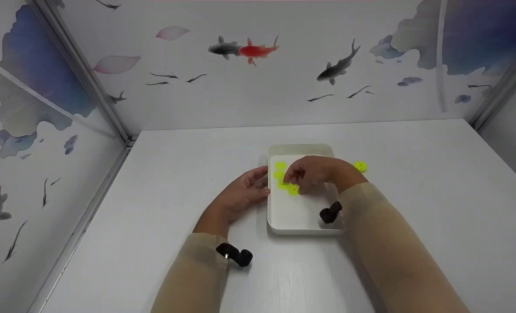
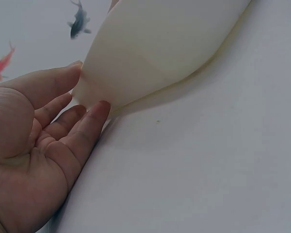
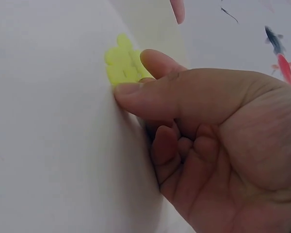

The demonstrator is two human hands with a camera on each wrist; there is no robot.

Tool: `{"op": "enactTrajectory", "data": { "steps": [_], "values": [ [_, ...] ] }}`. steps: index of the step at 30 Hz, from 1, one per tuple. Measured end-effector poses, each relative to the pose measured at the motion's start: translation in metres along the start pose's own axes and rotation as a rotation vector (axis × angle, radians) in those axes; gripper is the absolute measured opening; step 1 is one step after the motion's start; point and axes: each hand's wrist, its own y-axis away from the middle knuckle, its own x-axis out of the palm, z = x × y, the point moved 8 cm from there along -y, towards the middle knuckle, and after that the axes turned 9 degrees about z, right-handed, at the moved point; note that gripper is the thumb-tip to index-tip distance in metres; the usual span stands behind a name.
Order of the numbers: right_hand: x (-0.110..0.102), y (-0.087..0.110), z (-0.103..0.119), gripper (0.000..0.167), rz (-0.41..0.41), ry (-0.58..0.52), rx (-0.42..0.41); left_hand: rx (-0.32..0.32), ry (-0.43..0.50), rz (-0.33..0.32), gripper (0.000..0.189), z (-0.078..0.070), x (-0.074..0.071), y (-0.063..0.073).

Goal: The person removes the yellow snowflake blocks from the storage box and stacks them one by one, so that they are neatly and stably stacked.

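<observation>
My right hand [image 1: 312, 171] is over a white tray [image 1: 303, 217], its thumb and index finger pinching the edge of a small yellow lobed plastic piece [image 1: 293, 189]. In the right wrist view the yellow piece [image 3: 122, 75] shows right at the thumb tip, with other yellow pieces overlapping behind it. Several like it, such as the yellow disc [image 1: 280, 166], form a row along the tray's left side. My left hand [image 1: 242, 191] rests its extended fingers and thumb against the tray's left wall, and in the left wrist view the fingertips [image 2: 101, 109] touch the outer wall [image 2: 145, 53].
Another yellow piece [image 1: 360, 166] lies on the white table [image 1: 414, 182] to the right of the tray, beside my right wrist. Panels printed with fish [image 1: 258, 51] stand at the back and left. Black wrist cameras [image 1: 236, 254] sit on both sleeves.
</observation>
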Motion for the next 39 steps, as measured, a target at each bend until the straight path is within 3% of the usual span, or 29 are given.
{"op": "enactTrajectory", "data": {
  "steps": [14, 23, 39],
  "values": [
    [-0.004, 0.002, -0.003, 0.03, -0.048, 0.019, 0.04, -0.019, -0.037, -0.023, 0.08, 0.0, -0.001, 0.001],
    [-0.007, 0.002, -0.01, 0.021, -0.074, -0.111, 0.029, -0.019, -0.002, -0.016, 0.08, 0.0, 0.0, 0.0],
    [-0.019, 0.01, -0.002, 0.023, -0.1, -0.301, -0.064, -0.027, -0.034, -0.023, 0.079, 0.002, -0.002, 0.001]
  ]
}}
